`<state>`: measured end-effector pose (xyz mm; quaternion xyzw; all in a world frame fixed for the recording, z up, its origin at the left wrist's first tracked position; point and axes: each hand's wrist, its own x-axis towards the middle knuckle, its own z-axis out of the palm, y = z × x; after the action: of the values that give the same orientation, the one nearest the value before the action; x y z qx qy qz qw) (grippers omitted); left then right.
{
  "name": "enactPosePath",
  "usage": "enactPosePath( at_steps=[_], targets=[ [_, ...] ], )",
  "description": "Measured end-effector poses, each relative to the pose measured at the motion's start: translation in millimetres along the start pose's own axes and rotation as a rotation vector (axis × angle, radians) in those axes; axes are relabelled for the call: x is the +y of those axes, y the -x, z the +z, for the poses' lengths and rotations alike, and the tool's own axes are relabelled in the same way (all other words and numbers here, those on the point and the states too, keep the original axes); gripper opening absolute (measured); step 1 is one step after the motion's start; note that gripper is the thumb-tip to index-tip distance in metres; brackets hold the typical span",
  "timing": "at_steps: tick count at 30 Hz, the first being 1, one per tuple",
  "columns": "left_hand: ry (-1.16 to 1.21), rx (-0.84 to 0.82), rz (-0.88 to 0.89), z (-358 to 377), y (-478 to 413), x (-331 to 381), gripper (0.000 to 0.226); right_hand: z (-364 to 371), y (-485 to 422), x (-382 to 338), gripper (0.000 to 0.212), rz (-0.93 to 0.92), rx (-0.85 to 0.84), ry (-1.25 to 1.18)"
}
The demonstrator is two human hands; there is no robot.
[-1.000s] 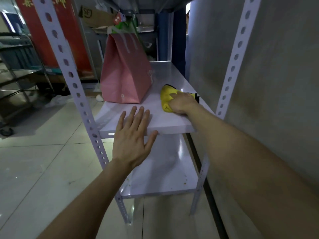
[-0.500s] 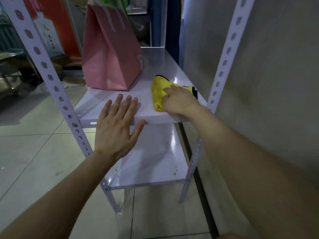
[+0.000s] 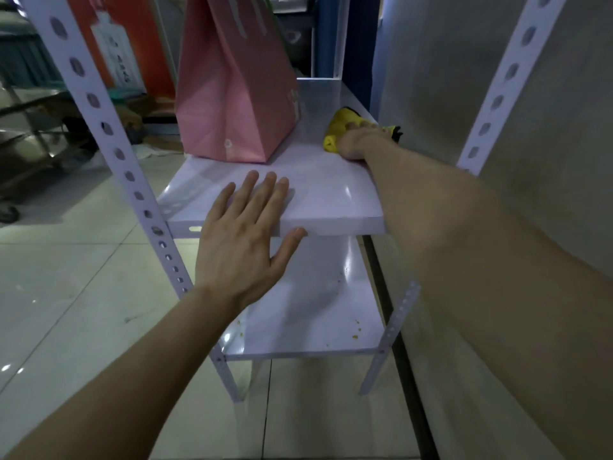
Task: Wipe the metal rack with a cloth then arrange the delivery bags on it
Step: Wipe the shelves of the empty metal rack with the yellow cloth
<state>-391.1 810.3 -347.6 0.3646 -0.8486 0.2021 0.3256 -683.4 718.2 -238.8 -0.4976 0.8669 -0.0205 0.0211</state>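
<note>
Head view: at centre, the left hand (image 3: 242, 240) lies flat and released on the rack (image 3: 325, 194) shelf's front edge. Upper right, the right hand (image 3: 358, 142) grasps the yellow cloth (image 3: 341, 127) beside the pink bag (image 3: 232, 94). Long, firmly pressed strokes would likely wipe best.

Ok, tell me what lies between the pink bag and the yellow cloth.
Nothing: the head view shows only bare shelf between the pink bag and the yellow cloth under the right hand.

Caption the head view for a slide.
Right hand holds yellow cloth on rack shelf beside pink bag; left hand rests flat.
</note>
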Motion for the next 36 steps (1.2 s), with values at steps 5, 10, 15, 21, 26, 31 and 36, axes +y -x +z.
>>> enactPosePath(
  at_steps=[5,10,15,21,26,31,36],
  targets=[
    [0.007,-0.046,-0.006,-2,0,2,0.075,3,57,19,0.072,-0.053,0.014,-0.039],
    [0.021,-0.168,0.017,-18,-4,2,0.077,25,133,47,0.059,-0.183,0.07,-0.059],
    [0.189,0.039,-0.111,-44,42,-9,0.063,23,162,32,0.06,-0.151,0.061,-0.029],
    [0.43,-0.009,-0.668,-35,112,-55,0.072,42,219,-56,0.056,-0.276,0.166,-0.064],
    [0.577,-0.168,-0.692,-29,116,-65,0.071,52,249,-177,0.059,-0.485,0.151,-0.107],
    [0.591,-0.187,-0.69,-31,126,-63,0.068,49,239,-138,0.057,-0.532,0.173,-0.099],
    [0.603,-0.238,-0.696,-27,133,-55,0.074,54,226,-26,0.057,-0.342,0.241,-0.113]
  ],
)
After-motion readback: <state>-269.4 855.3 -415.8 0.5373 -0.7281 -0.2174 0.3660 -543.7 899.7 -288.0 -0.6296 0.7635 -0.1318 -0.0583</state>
